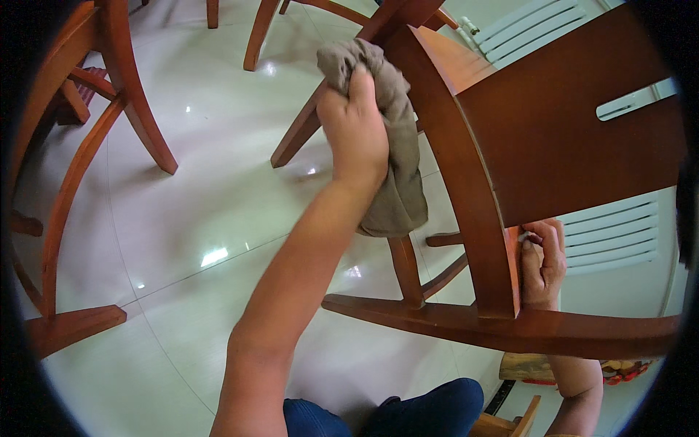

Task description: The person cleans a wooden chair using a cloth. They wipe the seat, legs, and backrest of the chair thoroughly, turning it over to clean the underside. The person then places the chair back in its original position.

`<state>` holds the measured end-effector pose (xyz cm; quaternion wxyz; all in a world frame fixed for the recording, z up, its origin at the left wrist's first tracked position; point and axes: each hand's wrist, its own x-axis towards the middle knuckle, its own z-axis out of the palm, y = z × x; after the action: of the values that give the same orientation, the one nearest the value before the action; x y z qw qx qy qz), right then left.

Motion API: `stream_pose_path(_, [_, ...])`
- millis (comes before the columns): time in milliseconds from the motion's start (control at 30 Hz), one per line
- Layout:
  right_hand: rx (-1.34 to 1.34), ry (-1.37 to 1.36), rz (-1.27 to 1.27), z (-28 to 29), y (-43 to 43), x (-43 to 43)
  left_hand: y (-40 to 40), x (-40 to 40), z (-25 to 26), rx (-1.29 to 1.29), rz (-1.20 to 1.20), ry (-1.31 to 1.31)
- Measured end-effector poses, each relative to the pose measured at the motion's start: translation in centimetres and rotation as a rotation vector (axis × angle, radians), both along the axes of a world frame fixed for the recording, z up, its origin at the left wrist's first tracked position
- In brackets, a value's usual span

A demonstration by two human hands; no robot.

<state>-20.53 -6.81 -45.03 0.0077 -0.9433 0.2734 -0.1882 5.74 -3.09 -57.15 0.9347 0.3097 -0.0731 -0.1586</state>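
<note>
A wooden chair (464, 164) with a reddish-brown finish lies tipped before me, its broad back panel (568, 131) at the right. My left hand (355, 125) is closed on a crumpled grey-brown cloth (401, 147). The cloth lies along the outer side of the chair's curved rail, and part of it hangs below the wrist. Through the gap under the back panel, my right hand (543, 262) grips the inner edge of that rail with curled fingers. A long chair post (579, 330) crosses in front of the right forearm.
Another wooden chair (114, 82) is at the left, and more chair legs (259, 38) stand at the top. Glossy pale tiles (180, 218) cover the floor. White radiators (611, 235) are on the wall behind the chair. A wooden piece (527, 366) lies low at the right.
</note>
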Motion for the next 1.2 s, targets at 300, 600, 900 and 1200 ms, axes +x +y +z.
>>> stream_pose_path(300, [-0.016,0.022,-0.012,0.1,-0.1,-0.5,-1.6,-1.2,-0.6,-0.022,0.115,-0.230])
stream_pose_path(600, [0.024,-0.013,0.013,-0.8,0.2,-0.2,-0.8,-1.5,-0.4,0.321,0.469,-0.716])
stream_pose_path(900, [0.061,-0.004,0.065,-0.5,-1.0,-0.8,10.1,-13.8,-5.2,-0.011,-0.209,-1.162])
stream_pose_path(1200, [0.159,-0.042,0.005,-0.7,-0.8,-0.9,12.1,-12.1,-12.7,0.262,-0.715,0.049])
